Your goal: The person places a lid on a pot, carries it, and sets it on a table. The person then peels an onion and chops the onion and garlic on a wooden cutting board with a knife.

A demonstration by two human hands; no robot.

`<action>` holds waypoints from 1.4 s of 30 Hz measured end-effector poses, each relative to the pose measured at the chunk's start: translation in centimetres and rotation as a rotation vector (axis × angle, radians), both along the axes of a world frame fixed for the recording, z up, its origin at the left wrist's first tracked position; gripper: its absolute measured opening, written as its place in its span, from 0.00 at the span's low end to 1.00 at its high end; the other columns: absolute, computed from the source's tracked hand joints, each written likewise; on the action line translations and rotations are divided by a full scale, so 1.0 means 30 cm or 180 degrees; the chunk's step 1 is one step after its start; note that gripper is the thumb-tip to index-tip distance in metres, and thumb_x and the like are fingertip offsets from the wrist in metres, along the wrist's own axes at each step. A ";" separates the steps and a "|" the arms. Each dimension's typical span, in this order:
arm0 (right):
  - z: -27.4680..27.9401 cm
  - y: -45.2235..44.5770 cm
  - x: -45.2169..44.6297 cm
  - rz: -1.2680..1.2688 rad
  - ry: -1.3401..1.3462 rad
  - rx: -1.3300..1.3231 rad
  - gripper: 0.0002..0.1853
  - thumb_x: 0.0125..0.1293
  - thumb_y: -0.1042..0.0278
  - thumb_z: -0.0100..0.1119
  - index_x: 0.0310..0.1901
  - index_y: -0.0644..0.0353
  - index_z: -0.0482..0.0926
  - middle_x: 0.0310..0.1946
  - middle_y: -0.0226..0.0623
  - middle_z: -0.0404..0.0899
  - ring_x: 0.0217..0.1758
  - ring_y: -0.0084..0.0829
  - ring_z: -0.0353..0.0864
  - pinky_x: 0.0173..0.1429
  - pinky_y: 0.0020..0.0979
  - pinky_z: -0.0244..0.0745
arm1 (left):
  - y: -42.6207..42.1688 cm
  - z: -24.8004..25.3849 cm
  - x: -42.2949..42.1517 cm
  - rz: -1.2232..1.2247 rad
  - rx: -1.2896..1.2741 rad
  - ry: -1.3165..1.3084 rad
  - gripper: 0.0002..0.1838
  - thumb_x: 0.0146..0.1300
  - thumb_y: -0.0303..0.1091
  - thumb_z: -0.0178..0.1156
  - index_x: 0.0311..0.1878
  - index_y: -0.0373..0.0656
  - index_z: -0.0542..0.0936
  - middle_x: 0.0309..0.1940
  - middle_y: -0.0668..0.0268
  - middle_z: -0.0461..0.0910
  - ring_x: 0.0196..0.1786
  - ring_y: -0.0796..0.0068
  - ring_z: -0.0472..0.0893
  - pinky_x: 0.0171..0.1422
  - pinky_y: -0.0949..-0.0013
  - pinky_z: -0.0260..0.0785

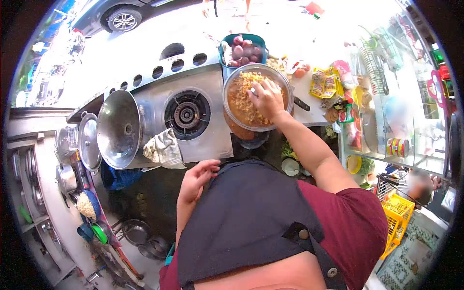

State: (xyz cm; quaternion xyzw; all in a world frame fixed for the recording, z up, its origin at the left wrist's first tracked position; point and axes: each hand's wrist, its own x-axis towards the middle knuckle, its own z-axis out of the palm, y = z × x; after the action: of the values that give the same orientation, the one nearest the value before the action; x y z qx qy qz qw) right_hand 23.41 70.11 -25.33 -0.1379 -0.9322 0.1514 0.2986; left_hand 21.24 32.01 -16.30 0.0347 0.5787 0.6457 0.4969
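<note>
The stove (210, 147) stands left of the clear bowl (289, 99), which contains crumbly food (241, 86). Your right hand (268, 99), fingers bunched, works over the bowl's contents, its grip hidden; your left hand (197, 180), half-open, seemingly empty, could best steady the bowl.

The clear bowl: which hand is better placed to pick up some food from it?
Probably the right hand: it is over the food inside the clear bowl. The left hand is down beside the apron, away from the bowl.
</note>
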 end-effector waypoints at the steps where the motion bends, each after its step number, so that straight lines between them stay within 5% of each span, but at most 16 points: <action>1: -0.014 -0.006 0.010 -0.0027 -0.0067 -0.0157 0.13 0.68 0.58 0.70 0.48 0.55 0.86 0.40 0.43 0.83 0.48 0.49 0.83 0.55 0.51 0.78 | -0.021 0.081 0.006 -0.0001 0.0805 0.0052 0.22 0.67 0.44 0.77 0.59 0.42 0.89 0.59 0.55 0.84 0.61 0.61 0.81 0.67 0.58 0.73; 4: -0.022 -0.006 0.026 -0.0164 -0.0148 -0.0153 0.13 0.68 0.58 0.70 0.49 0.54 0.87 0.40 0.43 0.83 0.48 0.50 0.83 0.54 0.50 0.79 | -0.003 0.226 -0.043 -0.0501 0.3468 0.0327 0.26 0.63 0.53 0.80 0.55 0.43 0.91 0.60 0.53 0.84 0.62 0.52 0.79 0.67 0.51 0.70; 6: -0.029 -0.001 0.029 -0.0173 -0.0170 -0.0053 0.13 0.68 0.58 0.70 0.49 0.54 0.87 0.41 0.43 0.83 0.49 0.50 0.83 0.53 0.49 0.80 | 0.004 0.330 -0.132 -0.1493 0.3934 0.0771 0.22 0.64 0.52 0.79 0.51 0.45 0.93 0.57 0.54 0.86 0.60 0.56 0.80 0.66 0.53 0.70; 7: -0.042 -0.001 0.026 -0.0152 -0.0148 -0.0076 0.13 0.67 0.58 0.71 0.49 0.55 0.87 0.42 0.44 0.83 0.49 0.50 0.83 0.54 0.49 0.80 | 0.011 0.399 -0.166 -0.1857 0.3727 0.1120 0.15 0.66 0.45 0.78 0.47 0.44 0.95 0.52 0.57 0.89 0.55 0.61 0.81 0.63 0.55 0.71; 14: -0.053 -0.006 0.019 -0.0202 -0.0391 -0.0236 0.15 0.70 0.54 0.69 0.50 0.54 0.87 0.47 0.46 0.83 0.55 0.53 0.82 0.60 0.51 0.78 | 0.009 0.488 -0.267 -0.2070 0.3834 0.1418 0.10 0.70 0.41 0.74 0.45 0.46 0.95 0.47 0.65 0.91 0.47 0.71 0.80 0.56 0.61 0.72; 16: -0.038 -0.012 0.026 -0.0234 -0.0546 -0.0283 0.17 0.71 0.51 0.68 0.51 0.54 0.87 0.49 0.49 0.83 0.58 0.55 0.81 0.64 0.52 0.77 | 0.031 0.503 -0.346 -0.2410 0.4195 0.1651 0.05 0.69 0.31 0.72 0.42 0.47 0.96 0.47 0.67 0.91 0.46 0.73 0.80 0.56 0.64 0.72; 20: 0.029 -0.026 0.047 -0.0367 -0.1372 -0.0809 0.28 0.68 0.47 0.71 0.63 0.54 0.81 0.59 0.55 0.79 0.65 0.59 0.76 0.71 0.53 0.73 | 0.006 0.414 -0.422 -0.1622 0.4305 0.1631 0.08 0.71 0.37 0.72 0.41 0.46 0.96 0.43 0.69 0.91 0.44 0.73 0.78 0.56 0.62 0.72; 24: 0.070 -0.101 0.209 -0.0818 -0.0535 -0.0367 0.33 0.68 0.51 0.73 0.69 0.55 0.75 0.60 0.52 0.77 0.67 0.57 0.74 0.70 0.53 0.72 | 0.043 0.403 -0.428 -0.2121 0.3817 0.1505 0.08 0.62 0.37 0.78 0.38 0.42 0.95 0.36 0.66 0.90 0.44 0.69 0.81 0.56 0.60 0.72; 26: 0.008 -0.164 0.353 -0.1391 -0.0179 -0.0480 0.30 0.69 0.53 0.73 0.67 0.57 0.75 0.57 0.50 0.77 0.62 0.55 0.74 0.68 0.52 0.72 | 0.069 0.367 -0.417 -0.2152 0.3505 0.1290 0.11 0.62 0.39 0.78 0.40 0.41 0.95 0.38 0.65 0.90 0.46 0.66 0.82 0.56 0.59 0.73; 30: -0.148 -0.384 0.742 -0.2251 -0.0831 -0.0812 0.25 0.64 0.62 0.74 0.60 0.59 0.78 0.48 0.48 0.74 0.56 0.54 0.73 0.65 0.49 0.72 | 0.190 0.275 -0.425 -0.2731 0.3012 0.0962 0.25 0.62 0.52 0.75 0.44 0.35 0.93 0.45 0.52 0.90 0.51 0.58 0.82 0.60 0.58 0.73; 35: -0.320 -0.758 1.179 -0.3373 -0.1599 -0.1369 0.15 0.63 0.63 0.74 0.48 0.60 0.84 0.52 0.50 0.74 0.61 0.55 0.73 0.65 0.51 0.74 | 0.421 0.306 -0.296 -0.4207 0.3153 0.0367 0.31 0.66 0.51 0.72 0.57 0.29 0.88 0.56 0.47 0.88 0.59 0.52 0.83 0.68 0.53 0.70; 38: -0.333 -0.980 1.318 -0.5023 -0.2030 -0.2694 0.18 0.65 0.55 0.74 0.49 0.58 0.87 0.59 0.54 0.75 0.67 0.57 0.74 0.69 0.50 0.75 | 0.538 0.378 -0.153 -0.5183 0.3346 0.0203 0.28 0.68 0.49 0.73 0.57 0.30 0.88 0.55 0.50 0.88 0.59 0.54 0.83 0.68 0.55 0.70; 39: -0.346 -1.050 1.361 -0.5151 -0.1982 -0.2741 0.18 0.65 0.55 0.74 0.49 0.58 0.87 0.59 0.54 0.75 0.67 0.57 0.74 0.69 0.50 0.75 | 0.571 0.410 -0.096 -0.5511 0.3602 0.0199 0.20 0.67 0.40 0.76 0.55 0.34 0.90 0.52 0.53 0.88 0.56 0.56 0.84 0.63 0.58 0.73; 42: -0.418 -1.242 1.473 -0.6212 -0.1795 -0.3744 0.23 0.64 0.48 0.75 0.52 0.57 0.87 0.65 0.58 0.74 0.70 0.58 0.76 0.72 0.49 0.76 | 0.597 0.395 0.021 -0.6025 0.3975 -0.0564 0.12 0.70 0.35 0.73 0.51 0.38 0.91 0.50 0.55 0.89 0.51 0.57 0.85 0.56 0.55 0.76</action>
State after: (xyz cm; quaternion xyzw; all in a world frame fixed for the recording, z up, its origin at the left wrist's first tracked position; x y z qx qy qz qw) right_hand 67.58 32.84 -37.87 -0.9395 -0.2510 0.2298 -0.0386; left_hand 21.88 49.93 -4.45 0.6536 -0.1400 0.1868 0.7200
